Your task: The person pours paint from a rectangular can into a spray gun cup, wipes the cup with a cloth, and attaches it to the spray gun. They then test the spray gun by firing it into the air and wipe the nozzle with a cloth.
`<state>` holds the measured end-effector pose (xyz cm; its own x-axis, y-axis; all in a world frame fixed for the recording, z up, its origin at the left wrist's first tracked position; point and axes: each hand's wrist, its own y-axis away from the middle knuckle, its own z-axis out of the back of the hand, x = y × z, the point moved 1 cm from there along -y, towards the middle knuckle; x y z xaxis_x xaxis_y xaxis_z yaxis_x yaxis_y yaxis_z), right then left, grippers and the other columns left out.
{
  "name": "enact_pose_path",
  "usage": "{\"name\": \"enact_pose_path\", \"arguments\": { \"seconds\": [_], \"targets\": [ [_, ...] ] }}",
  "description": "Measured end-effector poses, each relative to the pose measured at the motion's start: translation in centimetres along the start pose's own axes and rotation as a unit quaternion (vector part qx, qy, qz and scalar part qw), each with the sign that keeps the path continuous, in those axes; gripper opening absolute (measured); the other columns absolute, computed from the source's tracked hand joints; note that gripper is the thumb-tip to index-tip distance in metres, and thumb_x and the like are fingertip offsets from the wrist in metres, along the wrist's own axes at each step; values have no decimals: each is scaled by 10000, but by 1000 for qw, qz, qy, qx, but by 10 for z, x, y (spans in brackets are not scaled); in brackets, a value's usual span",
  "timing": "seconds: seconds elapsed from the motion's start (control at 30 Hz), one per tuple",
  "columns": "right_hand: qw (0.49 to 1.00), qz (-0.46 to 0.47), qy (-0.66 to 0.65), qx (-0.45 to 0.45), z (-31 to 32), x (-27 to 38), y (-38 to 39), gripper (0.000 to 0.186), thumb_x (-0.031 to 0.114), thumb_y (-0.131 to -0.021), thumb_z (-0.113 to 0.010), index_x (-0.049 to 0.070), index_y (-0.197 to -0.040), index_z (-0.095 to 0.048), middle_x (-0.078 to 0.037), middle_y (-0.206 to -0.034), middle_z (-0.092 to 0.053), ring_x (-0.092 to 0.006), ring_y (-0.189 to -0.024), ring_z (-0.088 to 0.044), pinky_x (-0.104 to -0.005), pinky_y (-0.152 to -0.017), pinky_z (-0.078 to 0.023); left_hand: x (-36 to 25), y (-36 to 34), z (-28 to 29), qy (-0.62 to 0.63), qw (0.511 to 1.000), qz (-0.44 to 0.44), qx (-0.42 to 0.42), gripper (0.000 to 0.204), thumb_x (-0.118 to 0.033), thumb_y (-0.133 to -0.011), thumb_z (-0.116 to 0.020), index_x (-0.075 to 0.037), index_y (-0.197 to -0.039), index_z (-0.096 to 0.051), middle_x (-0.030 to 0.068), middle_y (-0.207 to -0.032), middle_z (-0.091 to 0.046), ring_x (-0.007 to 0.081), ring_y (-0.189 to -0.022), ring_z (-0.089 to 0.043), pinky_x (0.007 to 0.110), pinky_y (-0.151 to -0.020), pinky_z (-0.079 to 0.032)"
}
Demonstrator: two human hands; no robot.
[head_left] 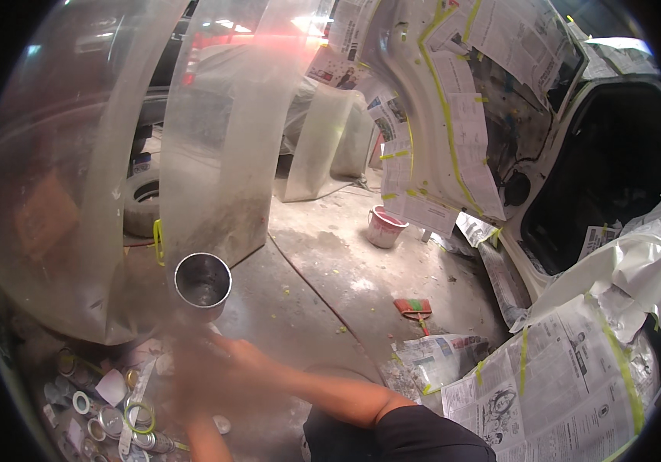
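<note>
An open metal can (203,282), round with a dark inside, stands just beyond my hands on the left. My right arm reaches across from the lower right, and my right hand (229,356) is close below the can. Whether it touches the can is hidden by a brown smear over that part of the view. My left hand (192,406) is low down, near the right hand, above a cluster of tins; its fingers are lost in the same smear. What either hand holds, if anything, does not show.
Several tins (111,420) and a yellow-green tape roll (139,417) crowd the lower left. Plastic strip curtains (219,131) hang beyond. A red-stained bucket (386,227) and a red brush (413,309) are on the floor. Newspaper-masked car panels (546,377) flank the right; a tyre (142,202) lies behind the curtain.
</note>
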<state>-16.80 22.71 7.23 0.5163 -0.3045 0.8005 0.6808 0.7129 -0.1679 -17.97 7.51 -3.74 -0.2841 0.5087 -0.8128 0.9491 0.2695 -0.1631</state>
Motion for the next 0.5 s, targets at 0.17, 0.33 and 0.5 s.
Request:
{"name": "enact_pose_path", "arguments": {
  "seconds": [0.17, 0.33, 0.5],
  "targets": [
    [1000, 6, -25, 2, 0, 3, 1, 542, 199, -885, -593, -29, -1338, -403, -346, -1080, -589, -493, -1006, -576, -490, -826, -466, 3, 0, 5, 5, 1000, 8, -17, 293, -10, -863, -507, 2, -1148, -577, 79, -1083, -641, 169, -941, -641, 302, -804, -525],
    [1000, -7, 2, 3, 0, 5, 2, 543, 195, -886, -592, -26, -1345, -405, -347, -1094, -585, -492, -1024, -569, -489, -837, -465, 7, -1, 6, 23, 1000, 12, -12, 291, -16, -876, -510, -11, -1160, -575, 66, -1082, -639, 164, -949, -637, 300, -810, -523],
    [1000, -18, -12, 7, 3, 12, 3, 533, 185, -886, -592, -22, -1342, -410, -339, -1098, -588, -491, -1023, -568, -490, -834, -464, 3, 1, 0, 26, 1000, 10, -16, 287, -16, -879, -516, -11, -1160, -575, 64, -1081, -642, 164, -949, -640, 302, -807, -526]
  ]
}}
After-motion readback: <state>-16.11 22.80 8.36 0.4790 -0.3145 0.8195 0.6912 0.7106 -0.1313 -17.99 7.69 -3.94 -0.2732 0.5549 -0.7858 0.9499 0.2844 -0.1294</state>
